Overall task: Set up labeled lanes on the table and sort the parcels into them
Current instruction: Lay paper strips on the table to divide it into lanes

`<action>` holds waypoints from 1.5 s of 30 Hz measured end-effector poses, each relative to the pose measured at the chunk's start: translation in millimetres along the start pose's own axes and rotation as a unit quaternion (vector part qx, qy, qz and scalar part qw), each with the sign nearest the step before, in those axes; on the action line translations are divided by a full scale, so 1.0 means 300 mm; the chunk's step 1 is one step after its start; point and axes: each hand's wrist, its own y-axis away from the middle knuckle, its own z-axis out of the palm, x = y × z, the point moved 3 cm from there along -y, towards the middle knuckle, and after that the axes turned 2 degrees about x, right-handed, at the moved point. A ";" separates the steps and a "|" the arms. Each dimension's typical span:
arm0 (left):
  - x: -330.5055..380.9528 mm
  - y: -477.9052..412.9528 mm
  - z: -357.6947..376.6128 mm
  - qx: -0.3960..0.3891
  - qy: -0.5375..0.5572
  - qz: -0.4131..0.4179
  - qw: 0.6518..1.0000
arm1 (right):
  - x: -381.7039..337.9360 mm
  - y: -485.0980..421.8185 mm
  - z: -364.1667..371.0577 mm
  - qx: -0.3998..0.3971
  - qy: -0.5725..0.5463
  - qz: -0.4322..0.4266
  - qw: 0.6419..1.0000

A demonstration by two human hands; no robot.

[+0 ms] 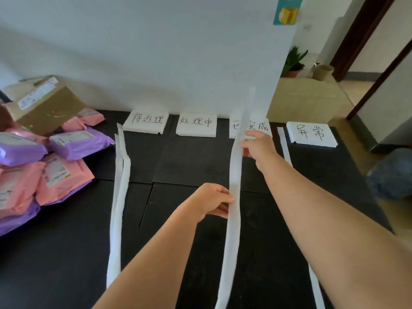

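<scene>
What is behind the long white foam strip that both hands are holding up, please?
Behind the long white foam strip lies the third white handwritten label card. The strip covers part of its first character, and the right hand hides its lower edge.

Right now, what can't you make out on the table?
Head view:
Third label card: first character covered by the white strip that the right hand holds.
Parcel pile: cut off by left edge; label print too small.
Far-right strip: middle hidden behind right forearm.
</scene>
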 end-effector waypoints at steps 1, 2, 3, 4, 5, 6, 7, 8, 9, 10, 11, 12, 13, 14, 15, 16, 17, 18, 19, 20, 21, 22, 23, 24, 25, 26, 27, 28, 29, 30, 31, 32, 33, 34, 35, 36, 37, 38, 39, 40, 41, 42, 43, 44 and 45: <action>-0.014 -0.013 0.005 0.002 0.002 -0.006 1.000 | 0.009 -0.017 0.014 -0.006 0.010 0.000 1.000; -0.025 -0.028 0.006 0.003 0.005 -0.011 1.000 | 0.018 -0.035 0.029 -0.011 0.019 -0.002 1.000; -0.035 -0.045 0.004 0.004 0.010 -0.016 1.000 | 0.026 -0.051 0.042 -0.015 0.027 -0.007 1.000; -0.045 -0.062 0.001 0.004 0.014 -0.023 1.000 | 0.036 -0.069 0.055 -0.018 0.033 -0.010 0.999; -0.054 -0.079 -0.004 0.004 0.018 -0.030 0.999 | 0.046 -0.088 0.068 -0.021 0.039 -0.012 0.999; -0.065 -0.095 -0.008 0.003 0.020 -0.037 0.999 | 0.058 -0.105 0.083 -0.024 0.044 -0.012 0.999; -0.077 -0.112 -0.011 0.002 0.021 -0.043 0.999 | 0.071 -0.121 0.098 -0.027 0.049 -0.011 0.998; -0.090 -0.128 -0.015 0.002 0.022 -0.048 0.999 | 0.085 -0.139 0.115 -0.030 0.054 -0.006 0.998; -0.103 -0.144 -0.019 0.004 0.025 -0.052 0.998 | 0.101 -0.155 0.133 -0.032 0.060 -0.001 0.998; -0.118 -0.161 -0.022 0.007 0.028 -0.057 0.998 | 0.121 -0.171 0.152 -0.033 0.068 0.004 0.997; -0.132 -0.178 -0.025 0.011 0.031 -0.062 0.998 | 0.142 -0.186 0.169 -0.033 0.078 0.005 0.996; -0.147 -0.196 -0.027 0.013 0.035 -0.067 0.997 | 0.165 -0.201 0.187 -0.033 0.090 0.003 0.995; -0.163 -0.212 -0.027 0.014 0.036 -0.074 0.996 | 0.190 -0.216 0.203 -0.033 0.105 0.001 0.994; -0.181 -0.227 -0.025 0.013 0.035 -0.082 0.996 | 0.216 -0.229 0.218 -0.033 0.122 -0.002 0.992; -0.197 -0.240 -0.024 0.012 0.033 -0.089 0.995 | 0.240 -0.241 0.231 -0.034 0.138 -0.002 0.990; -0.212 -0.254 -0.022 0.009 0.030 -0.094 0.995 | 0.262 -0.254 0.243 -0.035 0.152 -0.001 0.988; -0.226 -0.266 -0.021 0.006 0.026 -0.098 0.995 | 0.282 -0.265 0.254 -0.037 0.163 0.002 0.986; -0.237 -0.278 -0.021 0.003 0.021 -0.101 0.995 | 0.299 -0.275 0.264 -0.040 0.171 0.006 0.984; -0.245 -0.289 -0.025 0.001 0.017 -0.105 0.994 | 0.313 -0.282 0.273 -0.042 0.178 0.010 0.983; -0.253 -0.298 -0.030 0.000 0.012 -0.109 0.994 | 0.325 -0.289 0.281 -0.044 0.184 0.015 0.982; -0.261 -0.306 -0.035 -0.001 0.009 -0.115 0.993 | 0.335 -0.292 0.288 -0.046 0.190 0.020 0.980; -0.269 -0.311 -0.039 -0.002 0.005 -0.119 0.993 | 0.346 -0.296 0.294 -0.049 0.195 0.025 0.979; -0.276 -0.313 -0.043 -0.004 0.002 -0.122 0.992 | 0.355 -0.298 0.299 -0.051 0.198 0.031 0.978; -0.282 -0.315 -0.044 -0.005 -0.001 -0.125 0.992 | 0.362 -0.300 0.303 -0.053 0.201 0.035 0.977; -0.287 -0.316 -0.044 -0.007 -0.004 -0.126 0.992 | 0.365 -0.302 0.305 -0.055 0.208 0.038 0.976; -0.291 -0.318 -0.042 -0.010 -0.007 -0.126 0.992 | 0.367 -0.305 0.307 -0.058 0.217 0.038 0.974; -0.294 -0.320 -0.038 -0.014 -0.009 -0.126 0.992 | 0.369 -0.306 0.310 -0.063 0.225 0.037 0.972; -0.296 -0.320 -0.033 -0.019 -0.012 -0.127 0.992 | 0.371 -0.307 0.314 -0.070 0.230 0.039 0.970; -0.298 -0.321 -0.028 -0.023 -0.014 -0.127 0.991 | 0.373 -0.305 0.318 -0.076 0.233 0.043 0.969; -0.301 -0.322 -0.024 -0.027 -0.017 -0.128 0.991 | 0.376 -0.304 0.321 -0.080 0.235 0.047 0.968; -0.305 -0.323 -0.020 -0.027 -0.021 -0.128 0.991 | 0.379 -0.302 0.322 -0.081 0.238 0.048 0.967; -0.309 -0.325 -0.019 -0.022 -0.024 -0.126 0.992 | 0.382 -0.303 0.324 -0.079 0.242 0.048 0.966; -0.312 -0.327 -0.019 -0.016 -0.026 -0.122 0.992 | 0.386 -0.304 0.325 -0.075 0.246 0.045 0.965; -0.315 -0.331 -0.021 -0.009 -0.027 -0.118 0.993 | 0.388 -0.308 0.326 -0.070 0.249 0.042 0.965; -0.316 -0.336 -0.023 -0.004 -0.025 -0.114 0.993 | 0.388 -0.312 0.326 -0.067 0.250 0.039 0.965; -0.318 -0.340 -0.024 -0.001 -0.023 -0.112 0.993 | 0.387 -0.318 0.327 -0.065 0.250 0.037 0.965; -0.319 -0.346 -0.024 -0.001 -0.022 -0.111 0.994 | 0.385 -0.325 0.328 -0.063 0.249 0.035 0.966; -0.319 -0.351 -0.025 -0.002 -0.023 -0.110 0.994 | 0.382 -0.333 0.330 -0.060 0.248 0.034 0.966; -0.317 -0.356 -0.026 -0.004 -0.026 -0.108 0.994 | 0.379 -0.340 0.330 -0.056 0.247 0.034 0.967; -0.315 -0.361 -0.028 -0.005 -0.026 -0.107 0.994 | 0.377 -0.345 0.331 -0.053 0.241 0.037 0.968; -0.313 -0.366 -0.031 -0.007 -0.025 -0.106 0.994 | 0.377 -0.349 0.332 -0.052 0.230 0.041 0.971; -0.311 -0.369 -0.033 -0.013 -0.023 -0.106 0.994 | 0.379 -0.351 0.335 -0.054 0.216 0.044 0.974; -0.310 -0.369 -0.035 -0.023 -0.022 -0.107 0.994 | 0.382 -0.351 0.337 -0.056 0.205 0.042 0.976; -0.309 -0.368 -0.035 -0.036 -0.024 -0.109 0.993 | 0.383 -0.350 0.338 -0.057 0.197 0.039 0.978; -0.310 -0.366 -0.034 -0.049 -0.026 -0.110 0.992 | 0.384 -0.351 0.337 -0.058 0.189 0.036 0.980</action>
